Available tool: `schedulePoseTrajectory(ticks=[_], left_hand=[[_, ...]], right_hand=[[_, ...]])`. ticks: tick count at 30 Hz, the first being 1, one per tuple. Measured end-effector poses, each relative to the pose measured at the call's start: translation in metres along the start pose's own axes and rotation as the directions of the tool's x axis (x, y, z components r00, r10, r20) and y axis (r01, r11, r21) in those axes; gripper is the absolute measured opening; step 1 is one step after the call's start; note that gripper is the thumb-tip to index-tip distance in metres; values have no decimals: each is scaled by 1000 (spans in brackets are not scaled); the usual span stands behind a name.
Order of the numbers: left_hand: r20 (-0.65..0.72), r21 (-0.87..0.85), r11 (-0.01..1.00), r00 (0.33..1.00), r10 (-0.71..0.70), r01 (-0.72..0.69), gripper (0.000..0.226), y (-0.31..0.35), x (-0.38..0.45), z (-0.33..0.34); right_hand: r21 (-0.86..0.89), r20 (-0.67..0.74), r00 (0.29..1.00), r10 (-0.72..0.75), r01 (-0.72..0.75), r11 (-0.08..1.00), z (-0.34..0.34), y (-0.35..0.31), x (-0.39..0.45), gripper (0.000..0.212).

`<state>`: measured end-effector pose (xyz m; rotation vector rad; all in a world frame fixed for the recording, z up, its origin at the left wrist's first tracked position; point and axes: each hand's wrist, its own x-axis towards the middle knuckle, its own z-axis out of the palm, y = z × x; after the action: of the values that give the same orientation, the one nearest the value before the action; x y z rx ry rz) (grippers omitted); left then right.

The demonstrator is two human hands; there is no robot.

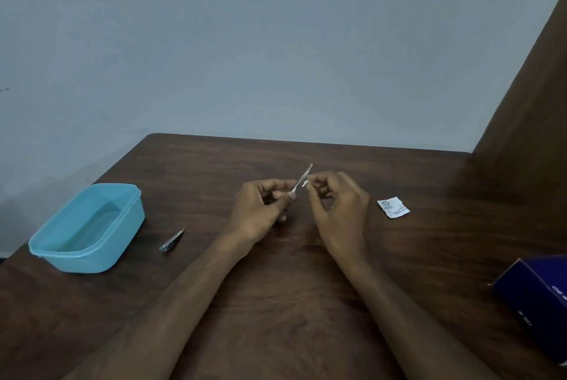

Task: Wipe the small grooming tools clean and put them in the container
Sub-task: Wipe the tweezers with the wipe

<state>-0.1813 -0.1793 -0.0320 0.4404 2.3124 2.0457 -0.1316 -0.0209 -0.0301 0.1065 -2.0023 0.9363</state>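
- Slim metal tool, possibly tweezers; the view is too small to confirm. It is held above the table, tip slanting up and away from me.
- My left hand pinches its lower end between thumb and curled fingers.
- My right hand pinches a small white wipe against the shaft, fingers curled.
- Nail clipper lies on the table, just right of the blue container, which appears to hold no tools.
- Opened sachet lies right of my right hand; dark blue box sits at the near right edge.
- Risk: the narrow end grip may slip under wiping pressure, dropping the tool.
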Motion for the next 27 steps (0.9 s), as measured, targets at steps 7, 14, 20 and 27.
schedulePoseTrajectory(ticks=[7,14,20,27], left_hand=[[-18,88,996,1000,9,-8,9,2,-2,2],[-53,152,988,999,-2,10,4,2,-2,2],[-50,150,989,999,-4,11,5,3,-3,2],[-26,202,979,1000,13,-8,9,3,-4,3]], right_hand=[[-112,90,995,-33,43,993,3,9,2,16],[-69,44,995,-93,96,993,-3,3,3,11],[-168,94,995,-34,50,984,4,17,4,18],[-66,67,985,-161,165,984,2,1,1,10]])
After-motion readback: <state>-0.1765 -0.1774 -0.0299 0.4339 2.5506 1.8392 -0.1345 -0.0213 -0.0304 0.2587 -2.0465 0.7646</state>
